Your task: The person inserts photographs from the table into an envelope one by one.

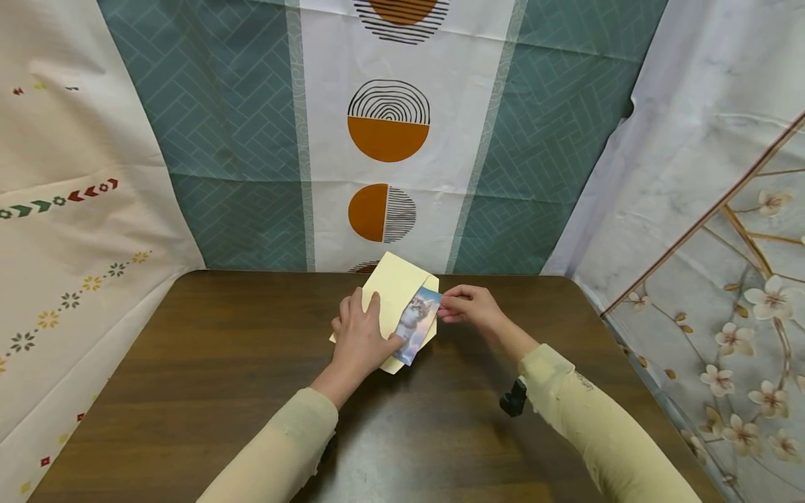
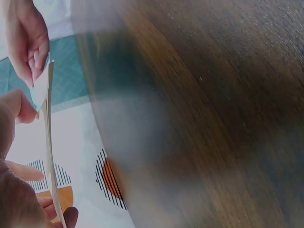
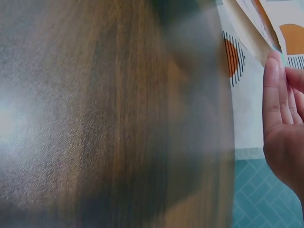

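A pale yellow envelope (image 1: 391,285) is held up above the table, tilted in the head view. My left hand (image 1: 360,334) grips it, fingers spread over its left part and thumb at the lower end of a picture card (image 1: 416,318). The card shows a kitten on a blue and pink background and lies along the envelope's right side, partly overlapped by its paper. Between thumb and fingertips, my right hand (image 1: 468,305) pinches the card's upper right edge. Seen edge-on in the left wrist view, the envelope (image 2: 49,128) runs between the left hand's fingers.
A dark brown wooden table (image 1: 251,419) lies below both hands. Patterned cloth (image 1: 390,140) hangs behind its back edge, with more cloth on both sides. Near the right sleeve a small black object (image 1: 513,398), part of the wrist gear, shows under the arm.
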`<state>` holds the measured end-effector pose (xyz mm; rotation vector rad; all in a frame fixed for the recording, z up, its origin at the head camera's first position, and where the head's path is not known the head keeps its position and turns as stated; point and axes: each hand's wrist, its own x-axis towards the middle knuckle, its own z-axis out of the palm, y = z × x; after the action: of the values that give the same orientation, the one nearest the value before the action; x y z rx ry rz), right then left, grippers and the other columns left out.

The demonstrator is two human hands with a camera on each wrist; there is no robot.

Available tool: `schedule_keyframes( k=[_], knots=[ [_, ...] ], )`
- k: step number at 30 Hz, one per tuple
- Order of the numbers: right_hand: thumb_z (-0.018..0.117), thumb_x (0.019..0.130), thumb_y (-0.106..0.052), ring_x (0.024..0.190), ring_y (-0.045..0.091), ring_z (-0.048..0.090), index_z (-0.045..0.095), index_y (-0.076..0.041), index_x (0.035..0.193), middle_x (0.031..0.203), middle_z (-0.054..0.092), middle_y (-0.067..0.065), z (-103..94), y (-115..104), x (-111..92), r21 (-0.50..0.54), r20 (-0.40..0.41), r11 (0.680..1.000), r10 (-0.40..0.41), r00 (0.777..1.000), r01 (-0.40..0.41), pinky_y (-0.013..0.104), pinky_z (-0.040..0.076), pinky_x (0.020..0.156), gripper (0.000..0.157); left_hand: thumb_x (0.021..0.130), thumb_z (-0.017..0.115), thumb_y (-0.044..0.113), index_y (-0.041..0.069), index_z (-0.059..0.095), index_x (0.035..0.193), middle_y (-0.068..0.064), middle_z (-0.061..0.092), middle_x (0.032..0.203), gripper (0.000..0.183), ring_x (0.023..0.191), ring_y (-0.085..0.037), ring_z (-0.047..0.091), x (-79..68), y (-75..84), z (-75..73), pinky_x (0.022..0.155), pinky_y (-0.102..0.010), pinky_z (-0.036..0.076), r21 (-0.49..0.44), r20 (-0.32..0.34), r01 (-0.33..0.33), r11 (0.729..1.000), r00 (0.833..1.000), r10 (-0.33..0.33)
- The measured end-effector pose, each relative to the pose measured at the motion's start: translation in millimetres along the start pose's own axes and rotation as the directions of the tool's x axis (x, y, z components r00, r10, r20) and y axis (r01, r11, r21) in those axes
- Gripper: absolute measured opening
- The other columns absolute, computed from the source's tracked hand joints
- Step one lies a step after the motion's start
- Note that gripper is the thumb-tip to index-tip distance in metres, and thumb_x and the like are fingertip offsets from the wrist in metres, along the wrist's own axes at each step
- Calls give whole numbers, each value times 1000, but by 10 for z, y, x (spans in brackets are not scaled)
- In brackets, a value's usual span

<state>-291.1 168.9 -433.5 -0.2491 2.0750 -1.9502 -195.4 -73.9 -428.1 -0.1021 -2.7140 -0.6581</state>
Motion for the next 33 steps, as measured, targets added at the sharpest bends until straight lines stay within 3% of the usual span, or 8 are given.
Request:
schedule_keyframes(
  k=[5,18,33],
  knots=[
    [66,89,-5,75,23,72,59,12,106,86,71,15,48,-28,40,-4,-20,1000,10,1000,-10,55,49,85,26,69,74,43,6,50,137,-21,34,145,81,128,-39,31,-8,21,9,86,-59,38,-5,4,2,1000,1000,-2],
    [65,89,-5,73,21,72,60,12,107,83,71,13,160,-54,152,-6,-36,1000,7,999,-7,38,57,72,25,69,72,43,7,48,139,-21,32,146,82,128,-39,31,0,59,20,87,-60,38,3,33,21,1000,999,-21],
    [63,91,-6,73,18,72,60,13,109,83,71,12,243,-95,182,5,-49,1000,31,998,-30,34,57,71,26,70,72,43,8,49,138,-19,32,146,80,129,-38,31,-13,112,21,87,-59,38,-23,28,14,1000,1000,-14]
  ],
)
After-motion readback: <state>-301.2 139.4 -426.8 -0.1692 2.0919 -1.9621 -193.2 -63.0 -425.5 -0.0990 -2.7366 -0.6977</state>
